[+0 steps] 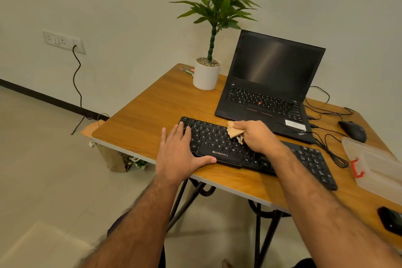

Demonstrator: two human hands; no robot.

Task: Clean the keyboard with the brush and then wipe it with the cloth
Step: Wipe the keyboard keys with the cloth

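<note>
Head view, single frame: I log the black keyboard (256, 150) lying at a slant along the near edge of the wooden table (152, 111), its left end farther from me than its right end. My left hand (180, 154) lies flat with fingers straight and spread over the keyboard's left end, thumb stretched along its near edge; it holds nothing. My right hand (256, 137) is curled around a crumpled tan cloth (235, 131) and presses it onto the keys around the middle of the board; part of the cloth sticks out to the left of the fingers. Brush: I cannot pick it out in this view. Just beyond the keyboard sits an open black laptop (272, 85), screen dark, its front edge close to the right hand. A white pot with a green plant (206, 74) stands at the far left of the table. On the right side lie a black mouse (353, 130), loose black cables (330, 150) and a clear plastic box (378, 165) with a red latch.
</note>
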